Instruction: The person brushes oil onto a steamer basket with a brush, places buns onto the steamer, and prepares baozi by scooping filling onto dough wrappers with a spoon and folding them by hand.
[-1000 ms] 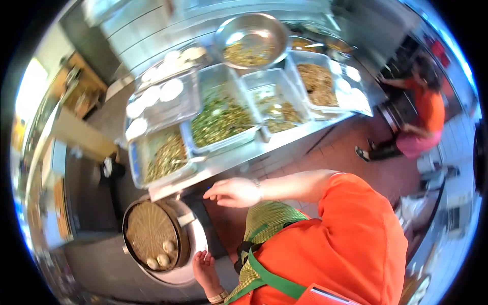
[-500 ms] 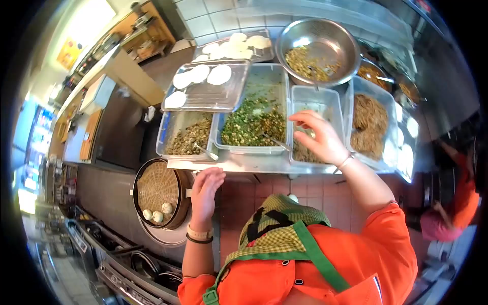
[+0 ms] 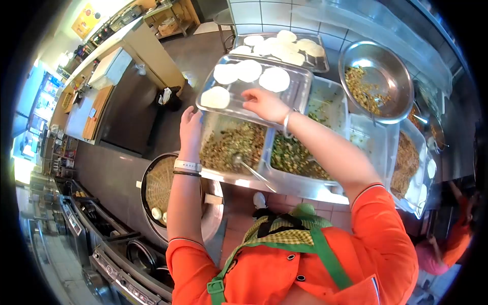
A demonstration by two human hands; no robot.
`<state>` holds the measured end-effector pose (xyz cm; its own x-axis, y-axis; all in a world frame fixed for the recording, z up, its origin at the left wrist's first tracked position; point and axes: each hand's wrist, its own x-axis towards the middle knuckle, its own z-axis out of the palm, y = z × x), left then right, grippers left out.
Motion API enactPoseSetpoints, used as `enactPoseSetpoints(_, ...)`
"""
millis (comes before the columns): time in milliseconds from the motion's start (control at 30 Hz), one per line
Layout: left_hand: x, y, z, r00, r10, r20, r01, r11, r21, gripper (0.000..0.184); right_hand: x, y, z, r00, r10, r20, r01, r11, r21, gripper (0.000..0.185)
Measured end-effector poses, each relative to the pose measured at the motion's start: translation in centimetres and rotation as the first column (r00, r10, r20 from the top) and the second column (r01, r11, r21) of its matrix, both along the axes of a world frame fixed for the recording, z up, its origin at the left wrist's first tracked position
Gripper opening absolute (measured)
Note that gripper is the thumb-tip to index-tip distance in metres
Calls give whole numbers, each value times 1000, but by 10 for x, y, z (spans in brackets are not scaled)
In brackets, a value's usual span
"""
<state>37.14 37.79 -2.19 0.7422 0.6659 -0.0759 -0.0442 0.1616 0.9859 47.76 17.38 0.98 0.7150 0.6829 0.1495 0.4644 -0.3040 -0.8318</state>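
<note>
My right hand (image 3: 265,105) is over the clear tray (image 3: 238,95), beside several white dough rounds (image 3: 274,79); its fingers are bent and together, and anything in them is too small to make out. Near the tray's left front corner is my left hand (image 3: 190,126), raised with its fingers slightly apart and nothing in it. Below the tray, a tub of brown-green filling (image 3: 231,147) holds a metal spoon (image 3: 256,174). A tub of green filling (image 3: 292,155) stands to the right, partly hidden by my right forearm.
A round steamer (image 3: 160,185) with white buns (image 3: 157,213) stands at the lower left. A second tray of dough rounds (image 3: 284,50) is at the back, beside a steel bowl (image 3: 377,81). Another tub holds brown filling (image 3: 406,162). A person in orange (image 3: 455,239) is at the right.
My right hand has moved left from above the tubs to the clear tray. My left hand has risen to the tray's corner. The view has shifted left along the table.
</note>
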Motion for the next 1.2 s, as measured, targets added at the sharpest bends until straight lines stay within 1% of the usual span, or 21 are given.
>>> enactPoseSetpoints(67,14,12,11,976,-218,14,218,976,-5,32,27,42,-8,988,-137,-67,129,985,-111,43)
enactPoseSetpoints(133,32,32,-12,968,-252,-8,251,967,-49,33,48,79,-16,985,-152,-83,135,974,-183,45)
enactPoseSetpoints(200,34,38,-15,951,-308,-11,301,937,-177,36,49,109,-26,972,-231,45,235,950,-205,40)
enactPoseSetpoints(233,35,40,-16,952,-307,-15,299,936,-185,36,53,118,-23,988,-142,62,155,920,-360,39)
enactPoseSetpoints(267,35,41,-17,958,-287,-9,276,927,-256,35,56,127,-19,988,-141,58,152,918,-367,39)
enactPoseSetpoints(333,33,40,-19,963,-268,-6,251,909,-332,34,66,142,-18,987,-124,105,163,751,-640,38)
enactPoseSetpoints(400,33,40,-17,969,-227,95,245,855,-456,37,79,144,-22,989,-119,85,146,738,-659,39)
enactPoseSetpoints(533,34,36,-19,972,-200,122,234,843,-485,37,89,146,-26,997,-80,-16,47,727,-685,45)
enactPoseSetpoints(600,33,34,-16,978,-175,116,210,842,-497,39,78,140,-22,991,-133,-34,92,831,-549,43)
enactPoseSetpoints(733,33,32,-10,972,-185,148,234,844,-482,36,76,147,-24,989,-138,56,145,812,-565,39)
enactPoseSetpoints(767,35,37,-19,963,-212,164,266,835,-483,37,73,146,-22,989,-146,-24,126,916,-380,37)
enactPoseSetpoints(833,29,35,-19,956,-238,172,293,820,-492,38,56,143,-7,985,-76,-153,73,997,-29,30)
enactPoseSetpoints(900,19,28,-4,991,-91,103,118,947,-298,34,25,130,28,996,1,-93,4,999,47,21)
enactPoseSetpoints(933,9,26,-3,991,-86,98,112,945,-307,34,10,125,35,994,93,58,-100,987,126,21)
enactPoseSetpoints(967,-5,24,-2,964,-120,239,218,871,-441,31,-6,119,40,964,167,205,-207,960,191,20)
enactPoseSetpoints(1000,-17,22,0,916,-126,380,332,771,-544,31,-26,111,52,863,293,412,-329,944,18,22)
enactPoseSetpoints(1033,-23,17,14,883,-124,453,439,562,-701,35,-36,103,42,825,382,417,-444,894,58,23)
enactPoseSetpoints(1067,-32,23,0,756,-118,644,642,322,-696,41,-47,92,33,780,464,420,-549,830,102,24)
enactPoseSetpoints(1100,-41,18,6,692,-119,712,716,235,-657,42,-64,81,40,848,449,284,-505,845,173,23)
enactPoseSetpoints(1133,-44,15,14,610,-109,784,790,150,-594,44,-71,66,42,880,407,245,-444,888,117,20)
enactPoseSetpoints(1200,-51,17,5,796,13,605,563,351,-748,47,-85,31,37,914,303,271,-282,952,-116,15)
